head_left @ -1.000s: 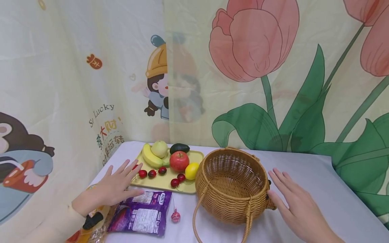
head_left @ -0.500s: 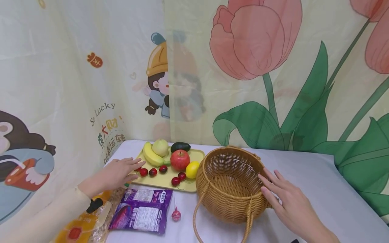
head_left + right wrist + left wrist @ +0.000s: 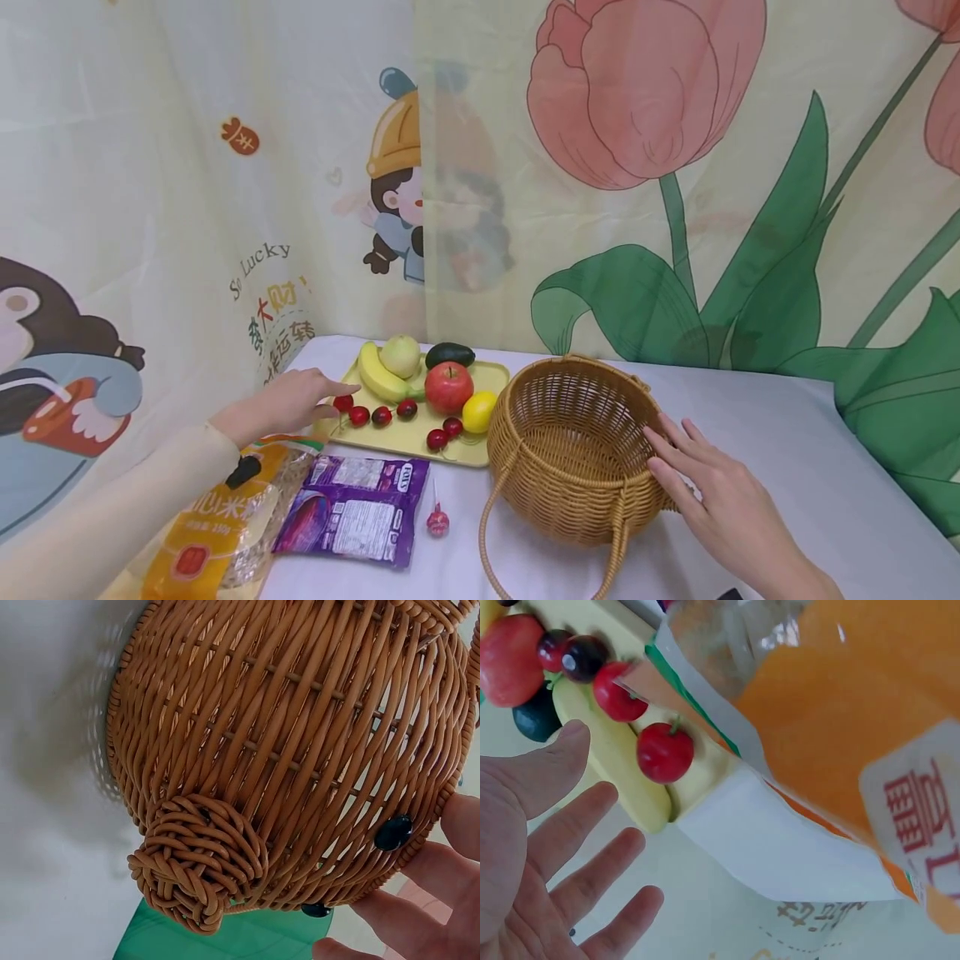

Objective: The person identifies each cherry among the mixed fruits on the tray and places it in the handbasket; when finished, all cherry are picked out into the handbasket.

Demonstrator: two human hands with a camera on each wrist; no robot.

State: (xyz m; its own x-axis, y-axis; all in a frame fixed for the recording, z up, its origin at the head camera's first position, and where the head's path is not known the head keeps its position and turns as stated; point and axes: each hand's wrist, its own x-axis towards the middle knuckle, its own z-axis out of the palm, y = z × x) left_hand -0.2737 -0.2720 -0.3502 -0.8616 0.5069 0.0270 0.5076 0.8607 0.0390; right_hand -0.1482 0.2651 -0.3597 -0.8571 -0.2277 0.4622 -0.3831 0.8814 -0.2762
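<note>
My left hand [image 3: 285,403] is over the left end of the yellow tray [image 3: 468,457], close to a red cherry [image 3: 342,403]. In the left wrist view its fingers are spread and hold nothing, with the banana [image 3: 604,742] and several cherries [image 3: 665,752] beyond them. My right hand [image 3: 727,498] is at the right rim of the wicker basket [image 3: 570,508], its fingers fairly straight. The right wrist view shows the fingertips at the rim, near a black bead eye [image 3: 393,832] and the woven snout [image 3: 199,859]. Nothing is visible inside the basket.
Beneath my left forearm lies an orange food bag [image 3: 217,525], next to a purple packet [image 3: 352,512] and a lollipop [image 3: 437,522]. The tray also bears an apple [image 3: 448,387], a lemon [image 3: 478,412], a dark avocado-like fruit [image 3: 450,355] and a pale round fruit [image 3: 401,356].
My left hand has moved from above the purple packet to the cherries at the tray's left end. My right hand has come leftward from beside the basket to its rim.
</note>
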